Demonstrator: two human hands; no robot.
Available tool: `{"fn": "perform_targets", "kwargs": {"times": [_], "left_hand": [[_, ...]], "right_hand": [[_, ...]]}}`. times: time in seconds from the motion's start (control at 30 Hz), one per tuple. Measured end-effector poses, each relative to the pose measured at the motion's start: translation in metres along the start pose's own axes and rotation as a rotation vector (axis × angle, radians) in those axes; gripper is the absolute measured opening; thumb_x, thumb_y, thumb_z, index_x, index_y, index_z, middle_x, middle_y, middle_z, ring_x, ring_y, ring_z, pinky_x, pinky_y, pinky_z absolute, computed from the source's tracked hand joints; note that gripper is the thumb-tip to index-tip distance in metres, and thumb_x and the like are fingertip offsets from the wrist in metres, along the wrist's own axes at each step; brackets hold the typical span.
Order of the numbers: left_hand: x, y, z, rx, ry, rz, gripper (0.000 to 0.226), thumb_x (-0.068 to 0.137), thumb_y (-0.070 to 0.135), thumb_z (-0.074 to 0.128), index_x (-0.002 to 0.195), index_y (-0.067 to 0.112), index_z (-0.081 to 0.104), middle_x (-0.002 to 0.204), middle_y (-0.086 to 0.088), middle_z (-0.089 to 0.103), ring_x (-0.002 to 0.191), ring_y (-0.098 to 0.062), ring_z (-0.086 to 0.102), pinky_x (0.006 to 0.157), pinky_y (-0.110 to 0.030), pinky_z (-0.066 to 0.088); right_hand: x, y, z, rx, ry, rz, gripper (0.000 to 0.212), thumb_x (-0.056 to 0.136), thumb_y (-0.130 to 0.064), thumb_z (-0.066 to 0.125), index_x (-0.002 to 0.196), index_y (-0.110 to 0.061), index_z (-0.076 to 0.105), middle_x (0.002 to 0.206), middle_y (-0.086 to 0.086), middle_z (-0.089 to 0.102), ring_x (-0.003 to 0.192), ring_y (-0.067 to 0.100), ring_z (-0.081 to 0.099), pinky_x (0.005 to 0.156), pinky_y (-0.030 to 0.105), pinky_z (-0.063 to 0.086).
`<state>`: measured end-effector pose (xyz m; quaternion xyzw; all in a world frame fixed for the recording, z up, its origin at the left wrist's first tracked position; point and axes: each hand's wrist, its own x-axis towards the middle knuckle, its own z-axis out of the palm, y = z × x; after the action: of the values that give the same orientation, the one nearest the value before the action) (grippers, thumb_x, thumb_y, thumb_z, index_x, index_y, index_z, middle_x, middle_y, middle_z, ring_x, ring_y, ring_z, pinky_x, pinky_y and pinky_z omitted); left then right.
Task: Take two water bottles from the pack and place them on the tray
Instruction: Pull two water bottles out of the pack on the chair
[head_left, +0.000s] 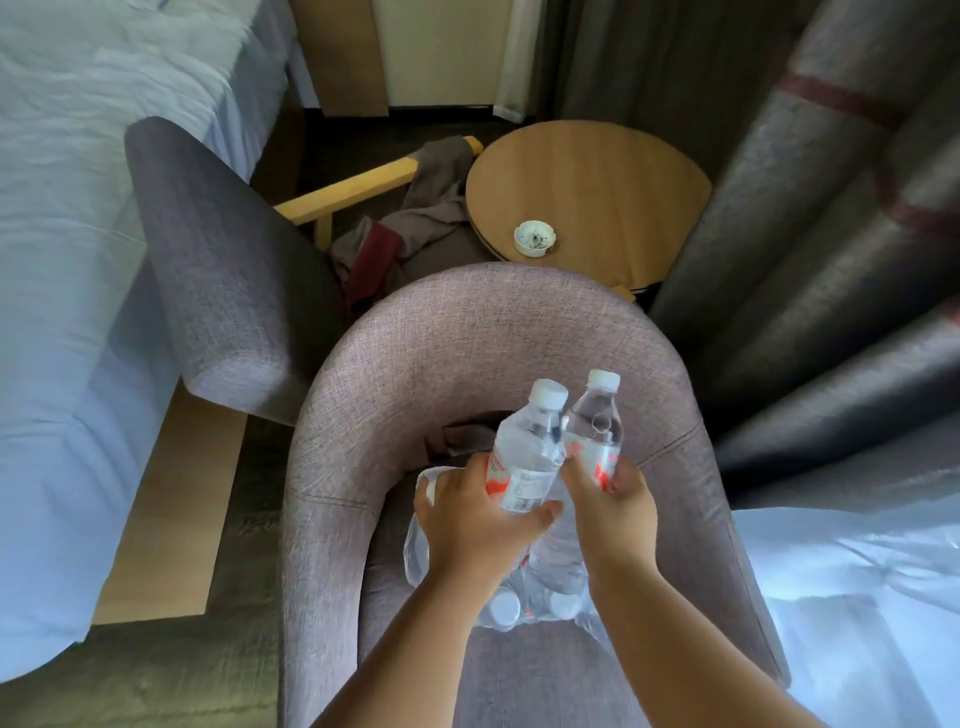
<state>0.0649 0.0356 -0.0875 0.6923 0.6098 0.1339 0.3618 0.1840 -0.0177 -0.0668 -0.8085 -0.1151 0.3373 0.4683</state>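
My left hand (475, 512) grips a clear water bottle (524, 452) with a white cap and red-and-white label around its lower body. Beside it, my right hand (613, 506) holds a second water bottle (595, 426) of the same kind. The two bottles lean together, caps pointing away from me, above a shrink-wrapped pack of bottles (511, 592) lying on the seat of a grey curved armchair (363, 415). The pack's plastic is torn open and more white caps show under my wrists. No tray is in view.
A round wooden side table (613, 176) with a white ashtray (535, 238) stands beyond the chair. A second grey armchair (218, 270) with a cloth draped on it is at left, a white bed (67, 208) further left, curtains (810, 234) at right.
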Motion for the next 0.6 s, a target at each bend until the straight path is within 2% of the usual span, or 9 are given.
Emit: {"fn": "perform_targets", "kwargs": {"times": [0.1, 0.17, 0.23, 0.3, 0.33, 0.4, 0.43, 0.5, 0.6], "left_hand": [[0.004, 0.008, -0.011, -0.174, -0.076, -0.156, 0.060, 0.054, 0.075, 0.079, 0.099, 0.036, 0.069, 0.086, 0.022, 0.067, 0.099, 0.002, 0.050, 0.120, -0.044, 0.034], [0.002, 0.010, -0.021, -0.331, -0.149, -0.287, 0.069, 0.045, 0.081, 0.080, 0.103, 0.044, 0.071, 0.098, 0.020, 0.076, 0.117, -0.007, 0.061, 0.121, -0.047, 0.035], [-0.005, 0.006, -0.031, -0.388, -0.156, -0.330, 0.064, 0.045, 0.082, 0.082, 0.098, 0.049, 0.070, 0.100, 0.019, 0.078, 0.119, -0.015, 0.067, 0.123, -0.052, 0.034], [-0.019, 0.020, -0.057, -0.457, -0.151, -0.326, 0.058, 0.055, 0.073, 0.087, 0.102, 0.042, 0.071, 0.097, 0.013, 0.081, 0.111, -0.017, 0.073, 0.113, -0.048, 0.048], [-0.028, 0.031, -0.072, -0.523, -0.156, -0.313, 0.052, 0.063, 0.061, 0.090, 0.105, 0.035, 0.073, 0.093, 0.009, 0.083, 0.100, -0.014, 0.078, 0.101, -0.042, 0.058], [-0.046, 0.055, -0.102, -0.607, -0.185, -0.271, 0.035, 0.075, 0.041, 0.091, 0.103, 0.024, 0.076, 0.082, 0.006, 0.084, 0.077, -0.008, 0.080, 0.078, -0.031, 0.063], [-0.056, 0.072, -0.119, -0.629, -0.190, -0.250, 0.033, 0.076, 0.041, 0.090, 0.101, 0.024, 0.077, 0.081, 0.007, 0.084, 0.076, -0.008, 0.080, 0.076, -0.031, 0.063], [-0.076, 0.106, -0.156, -0.667, -0.187, -0.189, 0.039, 0.075, 0.052, 0.086, 0.105, 0.029, 0.078, 0.093, 0.009, 0.085, 0.089, -0.011, 0.080, 0.086, -0.034, 0.061], [-0.111, 0.160, -0.216, -0.741, -0.147, -0.066, 0.037, 0.084, 0.047, 0.083, 0.115, 0.029, 0.075, 0.105, 0.009, 0.083, 0.102, -0.012, 0.077, 0.085, -0.025, 0.056]], "right_hand": [[-0.002, -0.012, -0.002, -0.045, 0.057, -0.027, 0.036, 0.080, -0.051, 0.077, 0.086, -0.016, 0.069, 0.076, -0.002, 0.073, 0.069, 0.017, 0.068, 0.061, 0.031, 0.050], [-0.007, -0.023, -0.010, -0.099, 0.093, -0.031, 0.046, 0.080, -0.059, 0.074, 0.089, -0.014, 0.066, 0.079, 0.000, 0.072, 0.072, 0.017, 0.068, 0.060, 0.031, 0.048], [-0.015, -0.036, -0.024, -0.091, 0.082, -0.047, 0.050, 0.080, -0.062, 0.072, 0.088, -0.013, 0.064, 0.078, 0.002, 0.069, 0.072, 0.019, 0.066, 0.061, 0.034, 0.051], [-0.027, -0.055, -0.039, -0.023, 0.015, -0.070, 0.050, 0.080, -0.062, 0.072, 0.084, -0.012, 0.067, 0.074, 0.010, 0.072, 0.071, 0.023, 0.069, 0.065, 0.041, 0.057], [-0.035, -0.068, -0.047, 0.019, -0.029, -0.078, 0.049, 0.080, -0.062, 0.073, 0.084, -0.013, 0.070, 0.075, 0.012, 0.075, 0.072, 0.024, 0.073, 0.069, 0.044, 0.060], [-0.055, -0.097, -0.064, 0.102, -0.120, -0.114, 0.043, 0.083, -0.059, 0.074, 0.092, -0.018, 0.075, 0.081, 0.008, 0.081, 0.080, 0.024, 0.079, 0.077, 0.047, 0.065], [-0.067, -0.113, -0.072, 0.143, -0.159, -0.141, 0.041, 0.085, -0.057, 0.074, 0.099, -0.019, 0.076, 0.085, 0.006, 0.082, 0.084, 0.025, 0.079, 0.080, 0.047, 0.064], [-0.096, -0.152, -0.090, 0.200, -0.237, -0.185, 0.051, 0.082, -0.060, 0.075, 0.110, -0.018, 0.075, 0.092, 0.006, 0.082, 0.089, 0.026, 0.079, 0.084, 0.047, 0.063], [-0.148, -0.218, -0.118, 0.232, -0.356, -0.291, 0.047, 0.087, -0.058, 0.072, 0.109, -0.016, 0.074, 0.089, 0.003, 0.081, 0.087, 0.024, 0.078, 0.078, 0.040, 0.060]]}}
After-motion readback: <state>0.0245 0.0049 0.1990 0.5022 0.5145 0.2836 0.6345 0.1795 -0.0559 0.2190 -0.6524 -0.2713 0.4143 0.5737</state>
